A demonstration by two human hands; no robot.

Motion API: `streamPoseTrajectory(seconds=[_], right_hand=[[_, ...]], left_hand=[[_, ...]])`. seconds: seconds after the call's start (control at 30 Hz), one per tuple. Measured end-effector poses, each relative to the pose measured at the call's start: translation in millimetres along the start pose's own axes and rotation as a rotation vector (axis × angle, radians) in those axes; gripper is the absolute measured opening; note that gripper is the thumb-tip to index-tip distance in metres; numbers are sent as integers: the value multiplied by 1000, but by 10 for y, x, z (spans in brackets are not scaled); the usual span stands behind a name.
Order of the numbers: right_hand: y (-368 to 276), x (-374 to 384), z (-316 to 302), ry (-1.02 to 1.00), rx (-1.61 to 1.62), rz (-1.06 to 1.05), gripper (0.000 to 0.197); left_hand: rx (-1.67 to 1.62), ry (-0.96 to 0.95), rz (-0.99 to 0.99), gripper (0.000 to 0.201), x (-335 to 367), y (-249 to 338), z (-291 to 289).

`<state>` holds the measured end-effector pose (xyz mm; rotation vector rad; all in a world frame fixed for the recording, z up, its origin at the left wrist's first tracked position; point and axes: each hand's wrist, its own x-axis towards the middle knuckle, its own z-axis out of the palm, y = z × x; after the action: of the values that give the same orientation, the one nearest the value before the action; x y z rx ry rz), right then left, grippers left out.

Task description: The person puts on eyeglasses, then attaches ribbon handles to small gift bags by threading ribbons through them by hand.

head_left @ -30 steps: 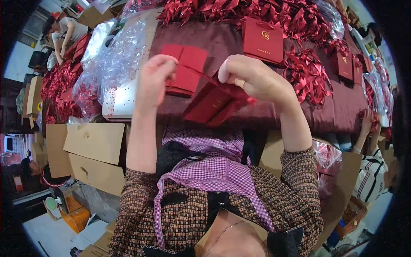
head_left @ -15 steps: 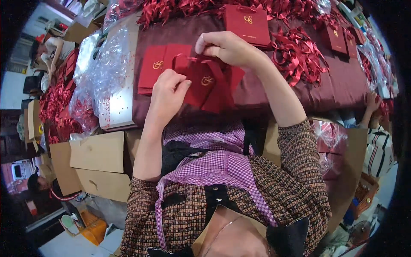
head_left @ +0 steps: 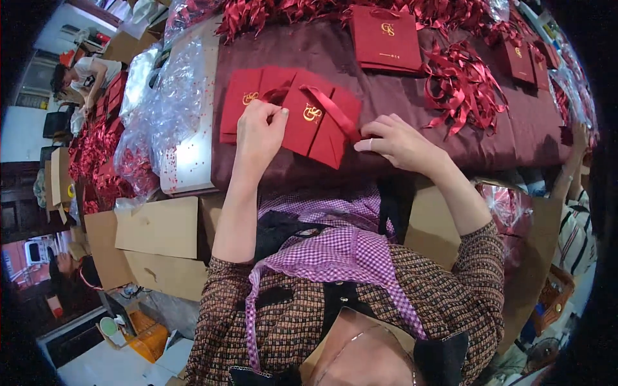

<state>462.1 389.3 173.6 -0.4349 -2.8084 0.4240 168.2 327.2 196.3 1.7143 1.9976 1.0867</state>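
Observation:
A red paper gift bag (head_left: 325,112) with a gold emblem lies tilted on the maroon cloth, partly over other red bags (head_left: 235,96). A glossy red ribbon (head_left: 331,106) slants across its front, and my right hand (head_left: 402,145) has its fingers closed at the ribbon's lower end, beside the bag's right edge. My left hand (head_left: 261,132) is closed in a pinch at the bag's left side, over the bags beneath. Whatever sits between its fingertips is hidden.
A stack of red bags (head_left: 386,42) and a heap of red ribbons (head_left: 467,90) lie farther back. Clear plastic wrap (head_left: 170,96) covers the left side. Open cardboard boxes (head_left: 158,225) stand below the table edge. Other people work at far left and right.
My right hand has come down and to the right from above the bags. The ribbon now stretches diagonally over the front bag, which shows more fully. My left hand stays closed near the bags.

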Motion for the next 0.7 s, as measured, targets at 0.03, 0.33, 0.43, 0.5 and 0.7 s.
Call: streamPoseTrajectory(seconds=[0.03,0.33,0.43,0.5,0.7], right_hand=[[10,-16,19,1,10,-3,27],[-189,157,-101,398,453,-13,14],[-303,239,-193,472,1022,-23,13],[-378,327,-182,553,1095,28,15],[-428,462,-21,499,701,206,16]], left_hand=[[9,6,-4,17,6,19,0],[-11,-62,-136,20,38,152,-46],[-54,-64,-87,20,44,166,-38],[-86,-77,-108,20,35,167,-20],[-331,-136,-190,22,-8,106,6]])
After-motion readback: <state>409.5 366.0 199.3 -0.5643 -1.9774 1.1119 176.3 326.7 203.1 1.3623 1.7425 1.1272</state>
